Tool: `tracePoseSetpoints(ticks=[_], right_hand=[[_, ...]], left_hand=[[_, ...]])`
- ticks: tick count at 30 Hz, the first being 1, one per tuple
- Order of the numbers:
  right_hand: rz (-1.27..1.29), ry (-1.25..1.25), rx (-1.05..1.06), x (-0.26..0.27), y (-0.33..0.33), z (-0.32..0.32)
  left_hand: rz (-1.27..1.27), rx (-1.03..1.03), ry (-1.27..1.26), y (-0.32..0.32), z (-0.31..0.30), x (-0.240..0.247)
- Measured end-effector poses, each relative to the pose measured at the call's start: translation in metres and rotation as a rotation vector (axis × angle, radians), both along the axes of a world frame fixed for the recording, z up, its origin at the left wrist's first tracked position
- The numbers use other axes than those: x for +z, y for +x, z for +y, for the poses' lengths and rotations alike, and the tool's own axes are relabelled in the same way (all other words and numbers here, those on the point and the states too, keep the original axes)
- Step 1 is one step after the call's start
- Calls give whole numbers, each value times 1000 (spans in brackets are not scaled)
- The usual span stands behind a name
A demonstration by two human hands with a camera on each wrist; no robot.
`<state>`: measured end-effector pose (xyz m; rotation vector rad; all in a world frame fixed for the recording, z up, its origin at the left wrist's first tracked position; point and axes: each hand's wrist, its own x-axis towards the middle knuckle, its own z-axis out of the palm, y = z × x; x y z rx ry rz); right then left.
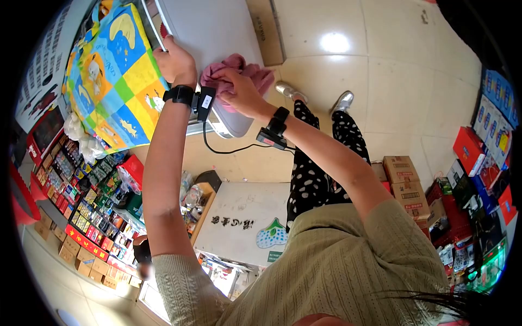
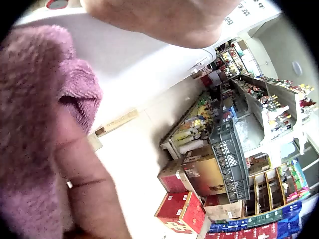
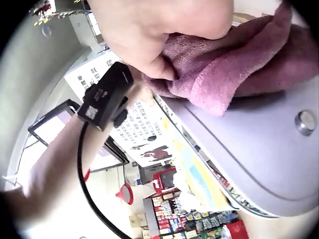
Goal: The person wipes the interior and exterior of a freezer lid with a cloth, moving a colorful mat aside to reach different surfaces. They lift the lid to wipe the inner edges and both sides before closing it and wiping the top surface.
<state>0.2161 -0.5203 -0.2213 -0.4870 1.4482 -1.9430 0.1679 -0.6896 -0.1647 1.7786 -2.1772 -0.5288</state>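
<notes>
A pinkish-purple cleaning cloth (image 1: 255,76) lies bunched on a smooth, pale grey top (image 1: 209,27) with a rounded corner. My right hand (image 1: 242,95) grips the cloth, its fingers curled into the folds, as the right wrist view shows up close. To its left, my left hand (image 1: 176,62) is at the long edge of the grey top, beside a colourful checked cover (image 1: 111,70) with cartoon prints. How its fingers lie there I cannot tell. In the left wrist view, part of the left hand (image 2: 164,20) fills the top, with the cloth (image 2: 30,89) at the left.
A round metal fitting (image 3: 305,122) is set in the grey top. Black cables run from the wrist cameras. Cardboard boxes (image 1: 408,185) stand on the tiled floor behind me, and stocked shelves (image 1: 81,190) lie to the left. A white counter (image 1: 244,217) with writing is near my legs.
</notes>
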Motion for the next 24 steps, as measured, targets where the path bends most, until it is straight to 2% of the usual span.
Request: tracePoseSetpoints(ticks=[7,13,16,17,20,24], right_hand=[[87,135,-11,-6,60,45],[18,152,169,-34,103,78],[260,176,257,-56,97,74],[259,176,255,-59,95,73],[229,521,442,-79,92,75],[238,552,401,-67,73,79]], left_hand=[[8,-14,7,-3,7,5],[-10,-29,-34,-1,4,1],[-10,-40,-41,-1,3,0],[-12,-43,-43,0,2,-1],[-22,-59,-69,1,2,-2],[-33,-62,-80,0,4,1]])
